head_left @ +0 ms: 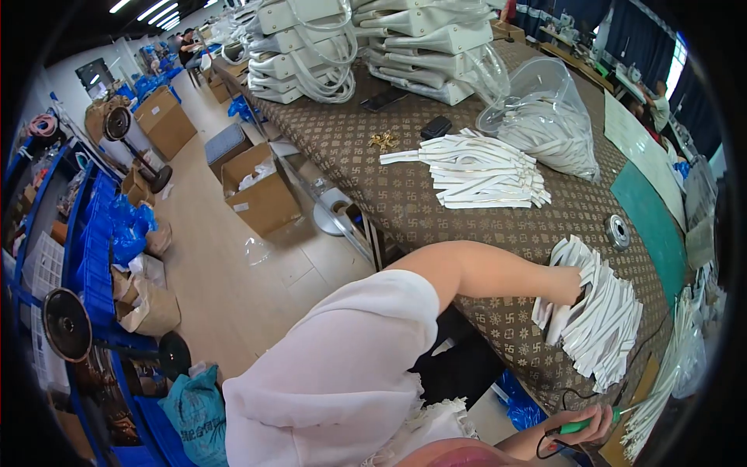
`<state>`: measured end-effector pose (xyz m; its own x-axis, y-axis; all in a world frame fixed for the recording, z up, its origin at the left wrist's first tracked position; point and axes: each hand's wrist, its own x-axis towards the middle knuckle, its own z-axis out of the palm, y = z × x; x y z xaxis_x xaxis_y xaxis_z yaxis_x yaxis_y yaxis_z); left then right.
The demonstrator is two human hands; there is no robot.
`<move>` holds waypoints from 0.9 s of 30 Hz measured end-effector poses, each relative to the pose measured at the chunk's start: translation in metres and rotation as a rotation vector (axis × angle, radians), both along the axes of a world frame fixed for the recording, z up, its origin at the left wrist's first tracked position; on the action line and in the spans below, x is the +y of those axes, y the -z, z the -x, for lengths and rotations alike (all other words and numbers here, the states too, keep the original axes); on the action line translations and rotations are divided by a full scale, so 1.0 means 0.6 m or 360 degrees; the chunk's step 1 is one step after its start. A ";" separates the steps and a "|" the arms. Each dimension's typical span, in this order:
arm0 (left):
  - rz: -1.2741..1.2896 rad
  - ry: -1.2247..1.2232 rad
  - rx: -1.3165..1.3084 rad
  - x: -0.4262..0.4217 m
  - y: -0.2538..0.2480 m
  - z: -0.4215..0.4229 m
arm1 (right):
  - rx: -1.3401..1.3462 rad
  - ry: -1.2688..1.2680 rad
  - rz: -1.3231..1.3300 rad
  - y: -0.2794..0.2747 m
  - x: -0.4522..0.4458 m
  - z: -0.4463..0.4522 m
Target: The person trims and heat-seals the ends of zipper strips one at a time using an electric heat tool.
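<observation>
My left arm reaches across the patterned table to a pile of white strips [603, 311], which look like flat bag straps. My left hand [566, 285] is at the near left edge of this pile, its fingers hidden, so I cannot tell if it grips a strip. Low on the right, my right hand [595, 426] is closed around the green handle of a soldering iron [576, 426]. A black cord trails from the iron, and its thin metal tip points right, towards a bundle of thin white cords [661, 381].
Another strip pile [486, 171], a clear bag of strips [545, 128], gold metal pieces [382, 140], a black case [436, 127] and a round metal reel [617, 231] lie on the table [420, 210]. White bags [303, 47] are stacked behind. A cardboard box [261, 194] stands on the floor.
</observation>
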<state>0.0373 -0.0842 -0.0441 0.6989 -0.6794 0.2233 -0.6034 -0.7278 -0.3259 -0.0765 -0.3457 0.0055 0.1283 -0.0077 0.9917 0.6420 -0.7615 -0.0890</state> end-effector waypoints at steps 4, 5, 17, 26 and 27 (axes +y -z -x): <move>0.0228 -0.0007 0.0031 0.016 0.003 0.023 | 0.0108 -0.0098 0.0016 0.005 0.009 0.014; 0.0608 -0.0185 0.0170 0.019 -0.001 0.024 | 0.0122 -0.0127 0.0032 0.007 0.013 0.015; 0.1530 -0.1789 0.0374 0.086 -0.007 -0.003 | 0.0199 -0.0299 0.0089 0.009 0.039 0.046; 0.2137 -0.1525 0.1103 0.175 0.016 -0.024 | 0.0216 -0.0315 0.0096 0.003 0.053 0.062; 0.2261 -0.1433 0.1404 0.187 0.017 -0.021 | 0.0218 -0.0315 0.0099 0.004 0.055 0.063</move>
<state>0.0499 0.0278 -0.0542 0.9022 0.2412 -0.3575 0.4188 -0.2921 0.8598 -0.1142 -0.3129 0.0030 0.2547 0.0915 0.9627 0.7643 -0.6290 -0.1424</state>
